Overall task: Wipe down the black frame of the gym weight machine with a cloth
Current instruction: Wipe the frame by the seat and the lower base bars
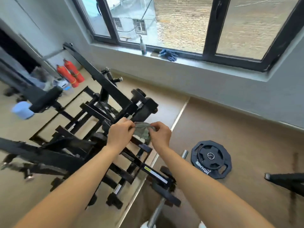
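A grey-green cloth hangs between my two hands in the middle of the view. My left hand pinches its upper left edge and my right hand pinches its upper right edge. Both hands hover just above the black frame of the weight machine, whose long slanted beam runs from the upper left down to a block near my hands. More black bars of the frame spread below and to the left. The cloth is not touching the frame that I can tell.
A black weight plate lies on the floor at the right, with a steel bar near my feet. Two red extinguishers stand by the far wall. A spray bottle and a blue rag sit on the windowsill.
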